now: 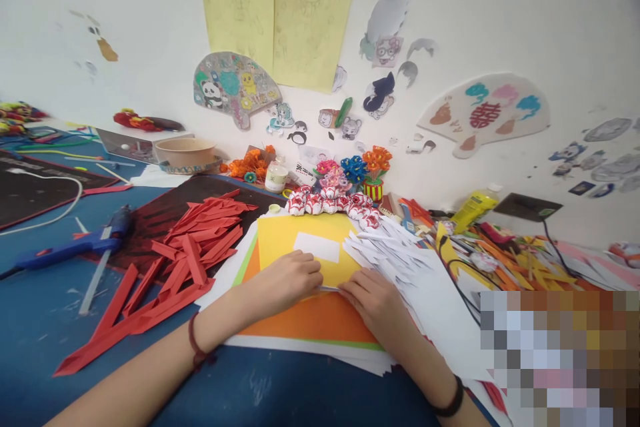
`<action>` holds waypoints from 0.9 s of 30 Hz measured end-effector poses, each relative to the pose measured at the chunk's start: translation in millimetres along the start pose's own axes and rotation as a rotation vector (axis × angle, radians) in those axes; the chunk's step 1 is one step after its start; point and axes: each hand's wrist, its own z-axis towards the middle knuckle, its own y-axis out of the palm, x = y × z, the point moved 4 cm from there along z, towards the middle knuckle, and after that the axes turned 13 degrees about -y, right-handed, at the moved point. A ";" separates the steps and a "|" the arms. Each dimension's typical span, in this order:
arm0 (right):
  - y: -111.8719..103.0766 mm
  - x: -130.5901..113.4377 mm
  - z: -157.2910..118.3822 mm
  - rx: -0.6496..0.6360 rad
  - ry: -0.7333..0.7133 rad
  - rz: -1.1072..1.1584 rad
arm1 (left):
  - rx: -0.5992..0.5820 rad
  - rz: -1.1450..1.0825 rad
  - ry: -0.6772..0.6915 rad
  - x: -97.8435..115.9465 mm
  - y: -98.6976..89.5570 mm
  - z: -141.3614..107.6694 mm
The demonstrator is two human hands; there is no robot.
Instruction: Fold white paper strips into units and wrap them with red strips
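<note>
My left hand (295, 273) and my right hand (371, 297) are close together over a stack of coloured paper. Their fingers are pinched on the two ends of a thin white paper strip (329, 289), partly hidden by the fingers. Just beyond it, a white paper rectangle (316, 247) lies flat on a yellow sheet (274, 235). Under my wrists is an orange sheet (295, 320), with green and white paper edges showing beneath. A pile of cut white paper pieces (395, 247) lies to the right of the yellow sheet.
Folded red paper strips (193, 260) are heaped on the left, beside a blue glue gun (80, 247). Red-and-white folded pieces (330, 202) and paper flowers (354, 170) stand behind the stack. A round bowl (185, 150) and a yellow bottle (473, 208) are near the wall.
</note>
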 end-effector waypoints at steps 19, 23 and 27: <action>-1.5 1.7 -1.5 0.319 0.413 0.512 | 0.100 -0.219 -0.206 10.8 -4.5 1.3; 0.5 4.1 0.1 0.309 0.468 0.577 | 0.098 -0.191 -0.238 5.9 -2.5 2.3; -0.7 7.0 -2.5 0.292 0.449 0.578 | 0.036 -0.160 -0.236 8.5 -11.4 8.5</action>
